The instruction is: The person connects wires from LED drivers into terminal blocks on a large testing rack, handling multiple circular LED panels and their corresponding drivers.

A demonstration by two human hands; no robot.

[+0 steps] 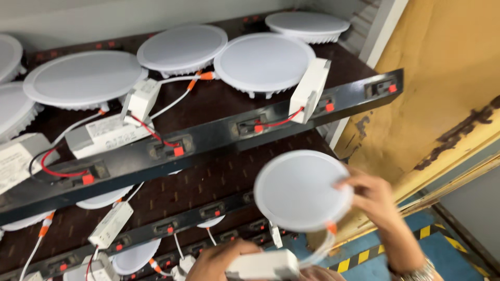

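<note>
Head view, looking down past a tiered dark brown rack. The right hand [372, 195] grasps the round white flat-faced downlight panel [302, 190] by its right rim, fingers curled over the edge, holding it tilted in the air in front of the middle shelf. The left hand [221, 260], at the lower edge of the view, is clenched around the white rectangular plastic driver box [263, 265], which lies just below the panel; a white cable with an orange connector [331, 228] loops between box and panel. On the top shelf [208, 106] rest several more round white panels, the nearest one [264, 61] lying face up, with a white driver box [311, 89] leaning against the black front rail [219, 136]. Red wires [278, 123] run from the boxes to red-tabbed terminals on the rail. A worn yellow wall [448, 78] stands to the right, above a blue floor with a yellow-black striped edge [364, 256].
</note>
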